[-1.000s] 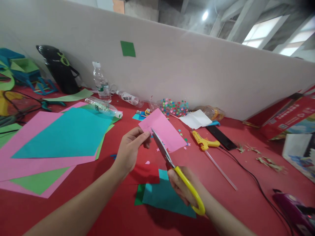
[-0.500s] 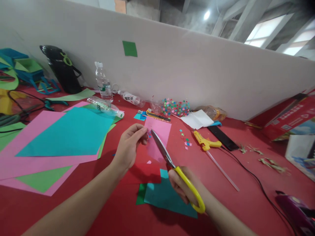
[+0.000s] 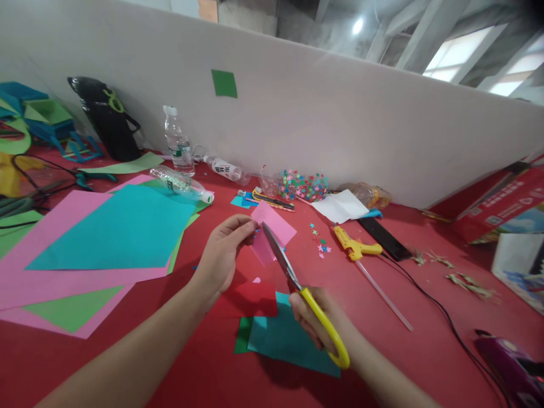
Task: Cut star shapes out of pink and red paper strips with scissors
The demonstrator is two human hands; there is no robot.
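Note:
My left hand point(image 3: 225, 243) is closed in a pinch at the left edge of a small pink sheet of paper point(image 3: 276, 225). The sheet is tilted, with a narrower flap hanging toward the table. My right hand point(image 3: 314, 317) grips scissors point(image 3: 325, 323) with yellow handles. Their blades look nearly closed and point up and left, the tips beside my left fingertips and in front of the pink paper. Small blue bits show by those fingertips. Under my right hand lie a teal sheet point(image 3: 276, 345) and a red sheet point(image 3: 255, 300).
Large coloured sheets point(image 3: 119, 226) cover the left. Behind stand a black flask point(image 3: 106, 122) and a clear bottle point(image 3: 178, 141). A box cutter point(image 3: 272, 199) and a star-filled container point(image 3: 302, 185) lie ahead. A yellow glue gun point(image 3: 355, 243) and phone point(image 3: 385, 238) are right.
The pink paper has turned and lifted, now showing as two angled parts rather than one upright rectangle. Both hands and the scissors have barely shifted.

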